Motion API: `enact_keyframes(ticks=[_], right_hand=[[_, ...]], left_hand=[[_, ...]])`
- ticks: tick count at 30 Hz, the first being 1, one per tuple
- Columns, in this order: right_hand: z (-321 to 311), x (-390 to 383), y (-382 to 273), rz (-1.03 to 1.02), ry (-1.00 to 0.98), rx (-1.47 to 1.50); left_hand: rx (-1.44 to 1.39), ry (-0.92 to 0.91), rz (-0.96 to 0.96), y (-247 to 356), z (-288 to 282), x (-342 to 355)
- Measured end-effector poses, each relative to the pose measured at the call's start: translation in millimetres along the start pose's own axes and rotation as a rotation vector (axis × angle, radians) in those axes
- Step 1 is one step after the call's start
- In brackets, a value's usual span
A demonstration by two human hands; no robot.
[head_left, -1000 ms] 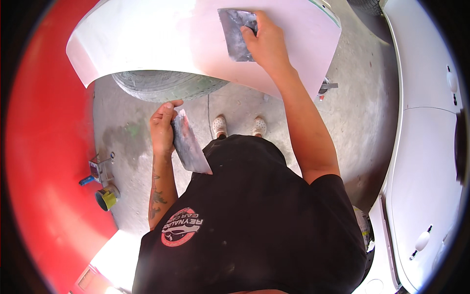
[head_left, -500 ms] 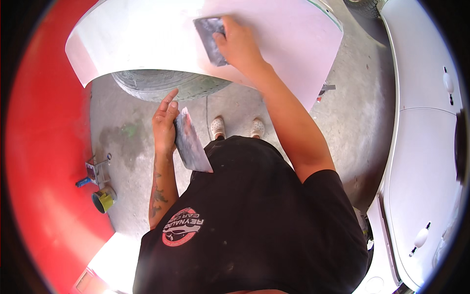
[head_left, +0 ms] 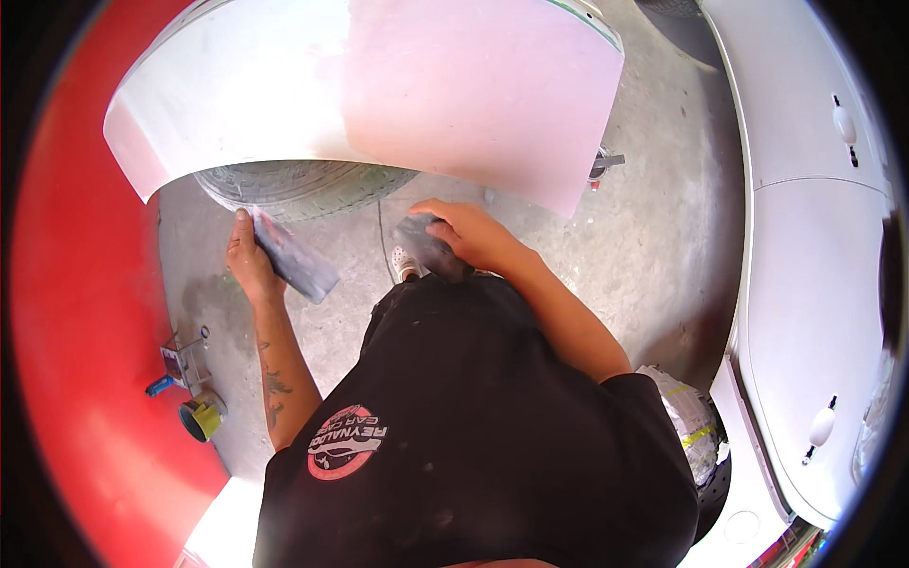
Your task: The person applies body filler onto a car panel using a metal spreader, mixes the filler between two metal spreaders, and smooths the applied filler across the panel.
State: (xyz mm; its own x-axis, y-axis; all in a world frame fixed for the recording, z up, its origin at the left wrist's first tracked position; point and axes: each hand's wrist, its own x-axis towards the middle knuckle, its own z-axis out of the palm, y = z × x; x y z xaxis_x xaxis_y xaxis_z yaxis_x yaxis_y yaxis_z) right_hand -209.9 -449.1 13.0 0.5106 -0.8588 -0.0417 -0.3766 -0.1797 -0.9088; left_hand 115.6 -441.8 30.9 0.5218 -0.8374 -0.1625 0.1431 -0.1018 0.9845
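Observation:
My left hand (head_left: 252,263) is closed on a grey sheet of sandpaper (head_left: 295,261), a thin rectangle smeared with pinkish-white dust. It hangs over the floor, below the left part of the wheel arch. My right hand (head_left: 466,233) grips a dark grey rectangular sanding pad (head_left: 431,248), blurred by motion, close in front of my shirt. Beyond both hands curves a car's fender panel (head_left: 275,85), white on the left and centre, with a matte pink area (head_left: 473,104) on its right and a smaller pinkish patch at its left end. Neither hand touches it.
A tyre (head_left: 303,185) shows under the panel's arch. Red bodywork (head_left: 85,312) stands along my left, a white car side with door handles (head_left: 805,237) along my right. A bucket (head_left: 202,417) stands at lower left; a plastic-wrapped bundle (head_left: 686,426) lies by my right side.
My right hand has come off the panel, drawing the sanding pad back toward my body. My left hand has moved left with the sandpaper; its raised fingers have closed. The view has shifted slightly.

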Motion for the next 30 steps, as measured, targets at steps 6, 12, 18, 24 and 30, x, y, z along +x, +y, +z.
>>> enact_keyframes(ticks=[6, 12, 18, 24, 30], right_hand=[[-19.5, -20.6, 7.1, -0.031, 0.095, 0.069], [-33.6, -64.0, 36.4, -0.019, -0.073, 0.114], [-114.4, -42.8, 43.0, 0.039, 0.495, 0.035], [-163.1, -10.5, 24.0, -0.05, 0.673, -0.1], [-159.5, -11.6, 31.4, -0.089, 0.596, -0.134]], left_hand=[[-0.06, 0.002, -0.018, -24.7, 84.2, -38.8], [-0.038, -0.155, -0.143, -43.9, 114.3, -77.1], [-0.031, -0.134, -0.218, -56.3, 107.5, -113.0], [-0.048, -0.078, -0.253, -63.6, 99.0, -140.6], [-0.095, -0.035, -0.256, -64.0, 95.2, -151.2]])
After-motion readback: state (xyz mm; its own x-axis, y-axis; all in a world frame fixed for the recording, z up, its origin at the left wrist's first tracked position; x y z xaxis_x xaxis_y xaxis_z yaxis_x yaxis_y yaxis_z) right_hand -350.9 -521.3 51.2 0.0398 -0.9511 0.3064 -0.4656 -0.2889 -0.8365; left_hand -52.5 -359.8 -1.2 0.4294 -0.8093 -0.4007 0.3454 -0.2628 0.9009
